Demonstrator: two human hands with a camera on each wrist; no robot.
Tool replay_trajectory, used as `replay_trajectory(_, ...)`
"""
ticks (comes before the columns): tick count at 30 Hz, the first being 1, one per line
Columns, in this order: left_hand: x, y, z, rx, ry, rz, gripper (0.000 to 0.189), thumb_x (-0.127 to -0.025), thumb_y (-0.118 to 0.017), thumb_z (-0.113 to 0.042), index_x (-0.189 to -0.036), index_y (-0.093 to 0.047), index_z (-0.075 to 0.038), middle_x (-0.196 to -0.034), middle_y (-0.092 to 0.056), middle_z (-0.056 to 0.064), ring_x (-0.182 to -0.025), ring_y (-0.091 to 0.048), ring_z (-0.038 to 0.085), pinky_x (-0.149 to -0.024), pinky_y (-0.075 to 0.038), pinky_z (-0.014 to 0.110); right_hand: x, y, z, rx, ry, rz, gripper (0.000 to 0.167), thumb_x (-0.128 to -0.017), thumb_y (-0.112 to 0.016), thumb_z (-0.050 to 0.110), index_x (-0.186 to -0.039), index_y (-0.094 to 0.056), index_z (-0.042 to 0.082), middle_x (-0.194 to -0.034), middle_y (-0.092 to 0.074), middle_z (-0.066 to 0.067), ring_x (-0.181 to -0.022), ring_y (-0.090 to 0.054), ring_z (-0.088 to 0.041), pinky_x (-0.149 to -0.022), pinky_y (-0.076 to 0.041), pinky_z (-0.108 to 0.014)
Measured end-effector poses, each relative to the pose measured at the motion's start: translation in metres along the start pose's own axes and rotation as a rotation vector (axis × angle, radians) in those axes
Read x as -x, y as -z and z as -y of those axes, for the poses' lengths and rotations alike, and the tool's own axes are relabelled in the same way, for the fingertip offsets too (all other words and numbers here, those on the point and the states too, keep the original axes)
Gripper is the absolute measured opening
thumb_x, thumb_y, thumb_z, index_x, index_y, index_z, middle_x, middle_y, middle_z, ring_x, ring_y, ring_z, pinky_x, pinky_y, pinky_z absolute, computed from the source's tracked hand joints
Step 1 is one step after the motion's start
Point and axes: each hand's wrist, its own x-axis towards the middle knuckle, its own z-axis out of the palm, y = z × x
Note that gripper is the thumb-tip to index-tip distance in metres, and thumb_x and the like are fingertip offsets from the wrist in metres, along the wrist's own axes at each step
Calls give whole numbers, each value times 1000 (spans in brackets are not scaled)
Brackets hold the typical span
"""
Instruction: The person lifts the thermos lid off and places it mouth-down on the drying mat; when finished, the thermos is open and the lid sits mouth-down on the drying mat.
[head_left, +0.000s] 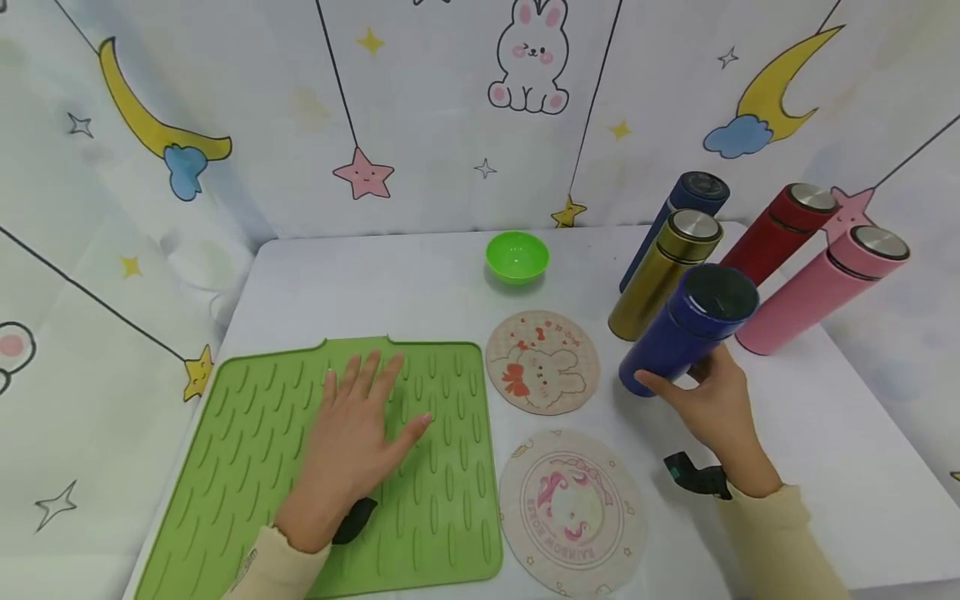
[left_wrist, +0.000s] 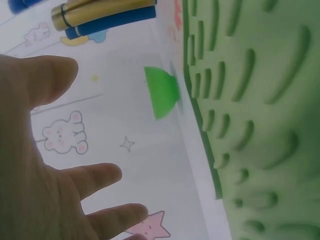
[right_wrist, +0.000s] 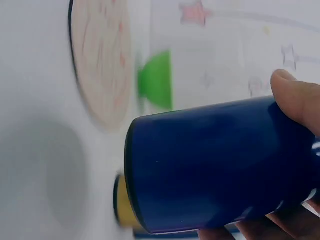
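Blue flask (right_wrist: 215,165) in right-hand fingers (right_wrist: 262,230), gold flask (head_left: 654,287) and green bowl (head_left: 517,258) beyond

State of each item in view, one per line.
Left hand: open, fingers spread over the mat
Right hand: gripping blue bottle
Blue bottle: lifted off the table, tilted
Gold bottle: standing, capped
Navy bottle: standing
Red bottle: standing, capped
Pink bottle: standing, capped
Green bowl: upright
Green mat: flat
Two round mats: flat
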Motion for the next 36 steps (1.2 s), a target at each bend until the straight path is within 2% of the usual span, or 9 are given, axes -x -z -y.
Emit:
replay_trajectory(3, -4, 2, -7, 3, -11, -14, 88, -97, -53, -71, -166, -27, -23, -173, -23, 17, -161, -16, 44, -128, -8, 71, 3, -13, 13, -11, 86, 52, 89, -82, -90, 21, -155, -40, 10, -149, -59, -18, -128, -64, -45, -101, -58, -27)
replay_trajectory(9, -15, 9, -24, -1, -45, -16, 88, -97, -50, -73, -168, -20, -30, -176, -16, 11, -163, -8, 42, -128, -12, 72, 5, -34, 38, -93, 222, 135, 88, -78, -92, 10, -150, -44, 5, -147, -60, -20, -129, -62, -46, -101, -53, -66)
replay_trajectory(16, -38, 32, -52, -9, -136, -66, 86, -98, -49, -72, -168, -15, -34, -177, -13, 7, -164, -8, 38, -130, -18, 65, -1, -54, 57, -141, 336, 199, 86, -73, -95, 7, -147, -51, 8, -143, -65, -13, -128, -65, -35, -102, -56, -56)
replay_trajectory(20, -53, 52, -69, 37, -247, -145, 93, -94, -54, -74, -168, -12, -36, -177, -14, 4, -164, -12, 36, -130, -21, 62, -4, -64, 65, -166, 402, 241, 86, -72, -96, 8, -147, -52, 10, -141, -67, -11, -127, -66, -31, -102, -57, -54)
replay_trajectory(24, -66, 72, -82, 265, -467, -170, 110, -85, -75, -64, -169, -10, -31, -176, -16, -3, -164, -17, 25, -132, -25, 53, -5, -71, 70, -192, 473, 278, 87, -73, -95, 7, -148, -50, 9, -140, -67, -12, -127, -67, -32, -100, -59, -55)
replay_trajectory(26, -70, 78, -87, 427, -597, -124, 118, -81, -85, -53, -169, -11, -26, -176, -17, -3, -163, -19, 20, -132, -25, 47, -5, -74, 72, -206, 494, 302, 89, -74, -94, 6, -150, -48, 9, -141, -65, -12, -127, -66, -30, -100, -59, -53)
replay_trajectory(29, -73, 85, -92, 641, -737, -19, 119, -78, -91, -35, -168, -15, -17, -175, -21, 0, -162, -22, 15, -132, -26, 41, -4, -77, 75, -221, 510, 349, 89, -75, -93, 4, -150, -47, 9, -142, -64, -11, -129, -64, -21, -106, -58, -42)
replay_trajectory(33, -75, 90, -95, 860, -833, 83, 109, -79, -92, -15, -164, -25, -3, -171, -32, 11, -158, -35, 20, -128, -35, 38, -3, -78, 78, -228, 535, 409, 87, -74, -94, 5, -149, -50, 12, -142, -64, -6, -133, -59, -12, -113, -48, -25)
replay_trajectory(36, -74, 94, -94, 968, -869, 161, 97, -79, -89, -3, -159, -34, 4, -165, -41, 18, -152, -45, 23, -124, -42, 39, -3, -79, 79, -238, 563, 467, 85, -73, -95, 8, -148, -54, 15, -141, -66, -2, -135, -57, -11, -117, -44, -23)
